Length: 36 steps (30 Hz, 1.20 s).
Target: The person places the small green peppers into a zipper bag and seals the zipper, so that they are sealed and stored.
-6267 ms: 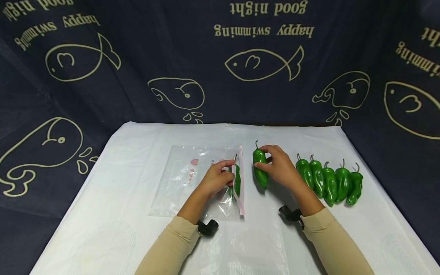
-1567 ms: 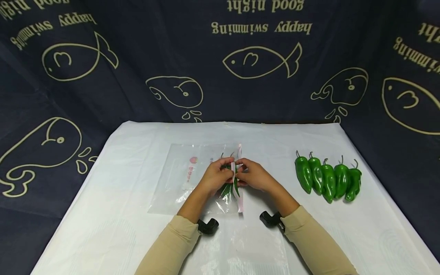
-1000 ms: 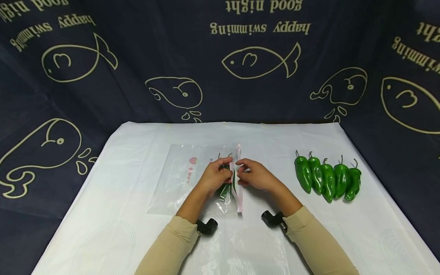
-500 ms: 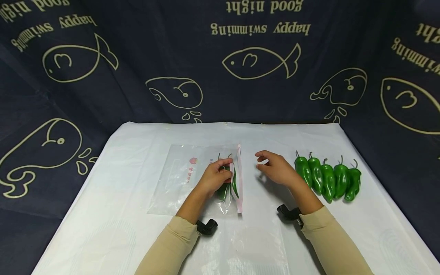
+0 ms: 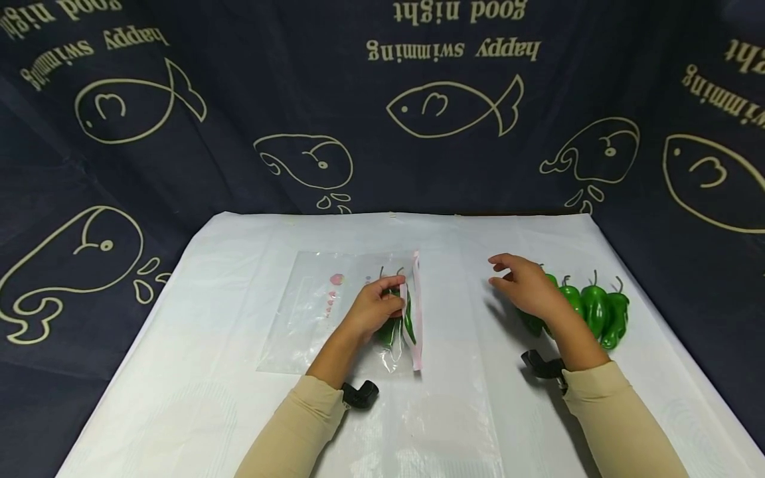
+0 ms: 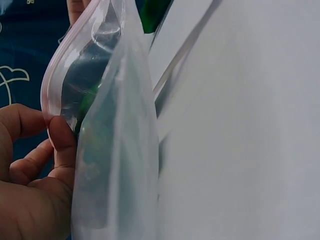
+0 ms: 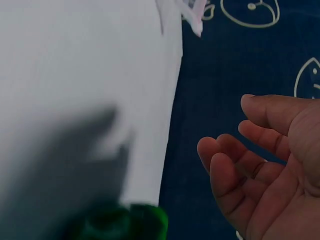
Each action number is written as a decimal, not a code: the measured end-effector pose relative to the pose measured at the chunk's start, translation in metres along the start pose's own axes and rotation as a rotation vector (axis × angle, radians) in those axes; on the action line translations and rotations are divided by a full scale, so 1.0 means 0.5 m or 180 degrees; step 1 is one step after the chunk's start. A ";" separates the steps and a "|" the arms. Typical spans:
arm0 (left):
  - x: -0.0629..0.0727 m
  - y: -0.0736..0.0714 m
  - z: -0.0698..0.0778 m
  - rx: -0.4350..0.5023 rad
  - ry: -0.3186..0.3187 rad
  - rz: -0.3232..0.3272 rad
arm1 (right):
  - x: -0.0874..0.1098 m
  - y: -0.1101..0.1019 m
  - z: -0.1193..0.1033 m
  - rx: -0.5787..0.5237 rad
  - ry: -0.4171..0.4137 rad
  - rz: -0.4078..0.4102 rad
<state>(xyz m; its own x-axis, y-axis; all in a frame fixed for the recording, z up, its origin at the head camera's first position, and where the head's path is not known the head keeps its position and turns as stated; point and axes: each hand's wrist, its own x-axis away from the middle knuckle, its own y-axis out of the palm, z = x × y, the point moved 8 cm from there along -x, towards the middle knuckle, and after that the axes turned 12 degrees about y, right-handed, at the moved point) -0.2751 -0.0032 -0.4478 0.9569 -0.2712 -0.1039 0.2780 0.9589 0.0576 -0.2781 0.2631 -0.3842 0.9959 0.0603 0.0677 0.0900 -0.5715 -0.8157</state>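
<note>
At the frame's centre, my left hand [image 5: 372,311] pinched one pink plastic lip [image 6: 45,90] of the clear plastic bag [image 5: 299,332], with glossy green peppers [image 5: 388,333] inside. At right, my right hand [image 5: 526,285], empty and loose, hung beside other long green peppers [image 5: 595,312]. Holding that lip high seemed wise.

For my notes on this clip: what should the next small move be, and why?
Probably lower the right hand onto one of the row of green peppers and grip it. That hand hangs by the row's left end, holding nothing, while the left hand pinches the clear bag at its pink-edged mouth, with other peppers inside.
</note>
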 end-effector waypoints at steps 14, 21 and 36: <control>0.000 -0.001 -0.002 0.0009 0.0020 -0.0015 | 0.008 -0.044 0.068 0.0511 0.0189 -0.0078; 0.000 -0.003 0.000 0.0024 0.0039 -0.0004 | 0.010 -0.043 0.089 0.0795 0.0244 -0.0213; -0.001 -0.003 -0.008 0.0013 0.0054 0.0002 | -0.003 -0.021 0.105 0.1105 0.0320 -0.0293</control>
<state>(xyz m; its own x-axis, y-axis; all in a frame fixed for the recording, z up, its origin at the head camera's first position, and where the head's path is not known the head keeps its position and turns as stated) -0.2762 -0.0042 -0.4520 0.9555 -0.2691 -0.1208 0.2778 0.9587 0.0618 -0.2810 0.3120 -0.4060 0.9814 0.0081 0.1918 0.1875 -0.2549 -0.9486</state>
